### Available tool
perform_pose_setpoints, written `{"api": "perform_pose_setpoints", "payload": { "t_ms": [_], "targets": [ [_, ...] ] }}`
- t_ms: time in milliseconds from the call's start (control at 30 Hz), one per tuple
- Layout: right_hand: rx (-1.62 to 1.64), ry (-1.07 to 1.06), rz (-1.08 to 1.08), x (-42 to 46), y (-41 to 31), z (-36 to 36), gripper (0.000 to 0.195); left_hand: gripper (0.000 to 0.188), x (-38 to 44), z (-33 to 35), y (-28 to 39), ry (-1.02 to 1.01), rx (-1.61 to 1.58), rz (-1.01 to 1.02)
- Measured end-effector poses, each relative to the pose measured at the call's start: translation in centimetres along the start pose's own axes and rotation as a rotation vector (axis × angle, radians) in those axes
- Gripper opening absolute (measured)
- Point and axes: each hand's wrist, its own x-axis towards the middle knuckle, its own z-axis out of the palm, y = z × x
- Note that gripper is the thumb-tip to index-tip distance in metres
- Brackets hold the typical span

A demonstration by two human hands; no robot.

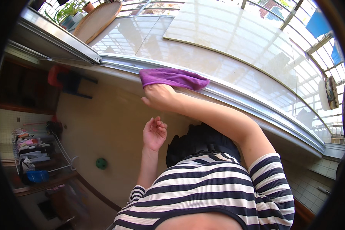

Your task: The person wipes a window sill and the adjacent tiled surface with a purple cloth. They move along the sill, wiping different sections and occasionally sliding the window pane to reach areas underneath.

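A purple cloth (175,78) lies over the metal track of a sliding window (233,93). My right hand (160,96) is at the cloth's left end, its fingers hidden in or beneath the fabric and the back of the hand showing. Lower down, my left hand (155,133) hangs in front of my body, palm up, fingers loosely curled and apart, with nothing in it. Striped sleeves cover both upper arms.
Beyond the track is a pale ledge with a large board (218,34), a round wooden tray (99,21) and potted plants (67,17). An aluminium sash (60,37) stands at left. Below are a stool (70,83), a green ball (101,163) and a laundry rack (60,146).
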Motion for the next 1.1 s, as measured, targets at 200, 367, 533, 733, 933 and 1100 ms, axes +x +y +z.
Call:
{"api": "perform_pose_setpoints", "payload": {
  "t_ms": [200, 367, 533, 733, 933, 1100],
  "targets": [
    [-0.152, -0.018, -0.110, 3.1, -0.3, 0.5, 0.028, 0.027, -0.1, 0.4, -0.5, 0.035, -0.015, -0.019],
    [-0.619, 0.032, -0.284, 2.5, 0.6, 2.1, 0.027, 0.029, -0.1, 1.2, -1.0, -0.018, 0.003, -0.073],
    [-0.593, 0.002, -0.211, -0.6, 0.9, 0.3, 0.027, 0.029, -0.3, 1.2, -1.6, 0.006, 0.010, -0.049],
    [-0.716, 0.094, -0.281, -8.6, 2.5, -2.2, 0.025, 0.027, -0.1, 1.8, -2.8, 0.056, 0.029, -0.041],
    [-0.629, 0.050, -0.077, -16.4, 3.7, -4.5, 0.035, 0.028, 1.8, 2.8, -3.8, -0.017, 0.097, -0.122],
    [-0.504, 0.110, 0.060, -22.9, 4.4, -7.2, 0.042, 0.028, 2.9, 3.7, -6.0, -0.047, 0.137, -0.153]
  ]
}}
